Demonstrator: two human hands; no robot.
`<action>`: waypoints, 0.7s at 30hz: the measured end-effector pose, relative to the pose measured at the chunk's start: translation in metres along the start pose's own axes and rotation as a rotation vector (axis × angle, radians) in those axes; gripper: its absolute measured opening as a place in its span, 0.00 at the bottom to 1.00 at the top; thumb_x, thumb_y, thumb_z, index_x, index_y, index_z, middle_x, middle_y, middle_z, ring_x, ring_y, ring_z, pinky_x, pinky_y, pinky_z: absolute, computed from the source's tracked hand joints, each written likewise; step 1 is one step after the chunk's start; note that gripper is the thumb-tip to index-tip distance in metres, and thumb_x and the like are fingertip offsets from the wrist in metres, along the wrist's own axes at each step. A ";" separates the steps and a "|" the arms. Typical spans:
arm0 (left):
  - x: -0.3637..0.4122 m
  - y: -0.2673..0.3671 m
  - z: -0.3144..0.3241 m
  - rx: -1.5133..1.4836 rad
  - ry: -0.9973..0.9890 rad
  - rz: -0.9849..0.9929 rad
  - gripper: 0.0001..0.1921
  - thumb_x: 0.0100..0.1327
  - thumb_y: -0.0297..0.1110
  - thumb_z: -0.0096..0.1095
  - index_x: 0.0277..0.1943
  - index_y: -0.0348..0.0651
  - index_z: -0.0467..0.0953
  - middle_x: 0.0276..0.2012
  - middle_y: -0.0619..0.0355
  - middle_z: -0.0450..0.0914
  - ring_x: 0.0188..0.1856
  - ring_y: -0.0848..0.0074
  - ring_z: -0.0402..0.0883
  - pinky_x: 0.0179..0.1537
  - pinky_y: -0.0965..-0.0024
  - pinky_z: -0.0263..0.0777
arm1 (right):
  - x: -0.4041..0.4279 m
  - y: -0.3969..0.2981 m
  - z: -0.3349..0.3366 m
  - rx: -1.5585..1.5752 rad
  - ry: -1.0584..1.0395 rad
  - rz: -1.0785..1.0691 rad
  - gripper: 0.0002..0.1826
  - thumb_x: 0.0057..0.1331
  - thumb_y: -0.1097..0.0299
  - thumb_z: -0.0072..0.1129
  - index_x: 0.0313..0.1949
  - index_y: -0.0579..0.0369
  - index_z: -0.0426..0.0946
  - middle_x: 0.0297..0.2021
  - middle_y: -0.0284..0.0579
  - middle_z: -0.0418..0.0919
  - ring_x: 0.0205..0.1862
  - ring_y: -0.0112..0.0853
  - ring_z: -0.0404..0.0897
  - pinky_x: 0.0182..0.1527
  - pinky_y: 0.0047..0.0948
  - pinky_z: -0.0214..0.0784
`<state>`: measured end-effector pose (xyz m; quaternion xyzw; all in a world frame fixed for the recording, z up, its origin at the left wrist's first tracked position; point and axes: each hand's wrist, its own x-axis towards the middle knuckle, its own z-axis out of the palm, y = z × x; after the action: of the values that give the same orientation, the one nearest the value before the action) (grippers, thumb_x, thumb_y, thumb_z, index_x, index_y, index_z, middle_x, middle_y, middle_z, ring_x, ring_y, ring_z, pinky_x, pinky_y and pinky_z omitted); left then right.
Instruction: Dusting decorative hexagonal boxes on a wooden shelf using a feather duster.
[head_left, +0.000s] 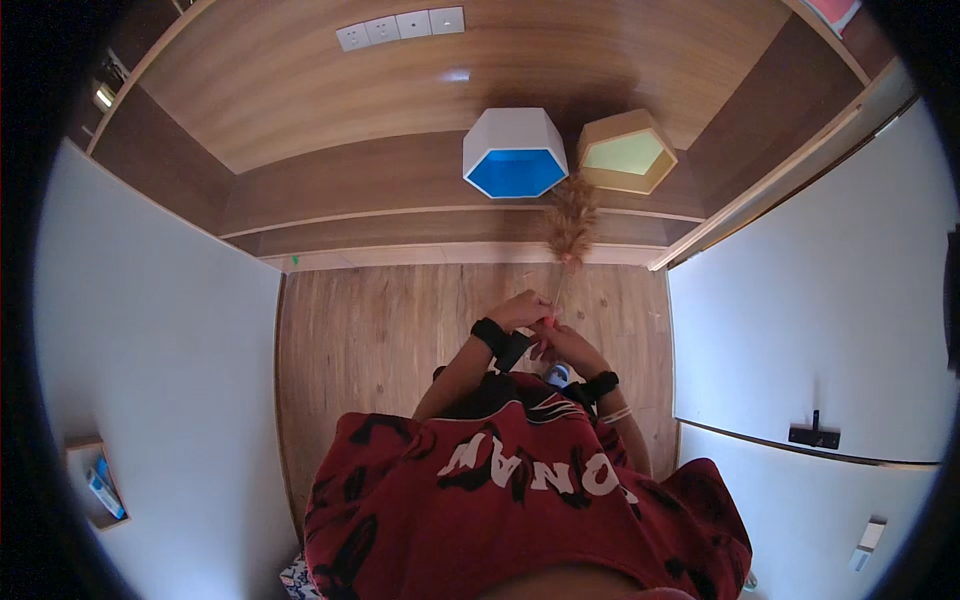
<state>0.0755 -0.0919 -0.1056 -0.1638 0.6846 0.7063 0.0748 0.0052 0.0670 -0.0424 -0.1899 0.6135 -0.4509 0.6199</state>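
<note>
A feather duster with fluffy brown feathers (573, 217), a thin rod and a red-pink handle is held in front of my body, feathers pointing away from me. My left hand (521, 309) is around the upper end of the handle, by the rod. Just below it, my right hand (571, 348) grips the handle too, and the hands nearly touch. The feathers hang at the front of a wooden shelf (352, 176). Behind their tip stand a white hexagonal box (514, 129) with a blue inside and a wood-coloured hexagonal box (628, 180) with a pale green inside.
Four wall sockets are too many to count exactly here: several white socket plates (399, 28) line the wooden back panel. White panels rise at the left (165, 315) and right (795, 300), the right one with a black latch (814, 436). Wood-look flooring (375, 322) lies below.
</note>
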 end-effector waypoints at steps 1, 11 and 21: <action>-0.002 0.000 -0.002 -0.005 0.004 0.000 0.17 0.66 0.43 0.59 0.29 0.36 0.79 0.20 0.63 0.75 0.24 0.82 0.72 0.27 0.74 0.67 | -0.002 0.001 0.001 0.070 -0.019 0.001 0.20 0.70 0.50 0.51 0.41 0.56 0.78 0.28 0.38 0.81 0.28 0.23 0.78 0.30 0.18 0.66; 0.000 0.086 0.033 -0.110 0.023 0.267 0.13 0.68 0.38 0.59 0.49 0.40 0.80 0.34 0.61 0.80 0.29 0.81 0.75 0.33 0.73 0.72 | 0.033 0.013 -0.005 -0.147 0.603 -0.896 0.13 0.66 0.74 0.52 0.50 0.58 0.66 0.38 0.43 0.75 0.33 0.28 0.79 0.37 0.26 0.73; -0.004 0.030 0.009 -0.826 0.874 0.173 0.14 0.71 0.42 0.49 0.38 0.39 0.71 0.30 0.52 0.79 0.25 0.71 0.79 0.26 0.69 0.74 | 0.063 0.006 0.018 -0.687 0.386 -0.464 0.16 0.70 0.58 0.46 0.41 0.60 0.74 0.27 0.54 0.79 0.30 0.40 0.79 0.36 0.39 0.69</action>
<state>0.0677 -0.0845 -0.0758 -0.3980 0.3322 0.7844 -0.3406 0.0136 0.0143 -0.0816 -0.4295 0.7730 -0.3754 0.2777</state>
